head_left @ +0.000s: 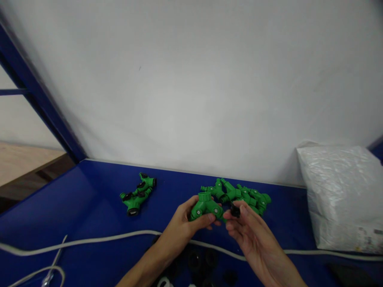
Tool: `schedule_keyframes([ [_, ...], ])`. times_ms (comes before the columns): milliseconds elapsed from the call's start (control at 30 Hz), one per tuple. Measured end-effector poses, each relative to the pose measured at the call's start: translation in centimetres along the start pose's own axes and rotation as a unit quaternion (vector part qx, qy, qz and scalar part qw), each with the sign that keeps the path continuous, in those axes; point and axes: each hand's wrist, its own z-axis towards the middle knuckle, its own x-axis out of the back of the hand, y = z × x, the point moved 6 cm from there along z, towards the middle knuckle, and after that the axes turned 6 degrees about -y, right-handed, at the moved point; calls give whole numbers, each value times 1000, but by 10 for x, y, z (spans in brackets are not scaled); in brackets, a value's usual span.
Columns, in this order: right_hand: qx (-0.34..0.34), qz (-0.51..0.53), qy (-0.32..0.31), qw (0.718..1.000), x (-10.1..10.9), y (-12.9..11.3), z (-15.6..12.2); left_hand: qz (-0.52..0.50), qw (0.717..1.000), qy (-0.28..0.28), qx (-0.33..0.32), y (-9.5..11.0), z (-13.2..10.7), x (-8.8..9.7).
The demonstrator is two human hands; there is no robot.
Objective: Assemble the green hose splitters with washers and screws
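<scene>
My left hand (182, 227) grips a green Y-shaped plastic fitting (206, 207) above the blue table (89, 215), fingers closed round its body. My right hand (249, 231) pinches a small black part (235, 210) right beside the fitting's right outlet. Just behind the hands lies a heap of similar green fittings (242, 194). Further left, a separate small group of green fittings with black parts (138, 193) rests on the table.
A white plastic bag (344, 195) stands at the right. A white cable (89, 240) runs across the table in front of my arms. Several black rings (200, 261) lie near the front edge. A white wall rises behind; a blue frame post (38, 99) stands at left.
</scene>
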Motion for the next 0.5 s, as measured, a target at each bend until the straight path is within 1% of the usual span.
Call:
schedule_keyframes([
  [167,-3,31,-9,999,-2,1,0,-8,1000,-2,4,-1,1,0],
  [367,-5,59,20,998,7,4,5,0,1000,9,8,-5,3,3],
  [500,0,66,4,998,7,3,7,2,1000,5,4,-7,3,4],
])
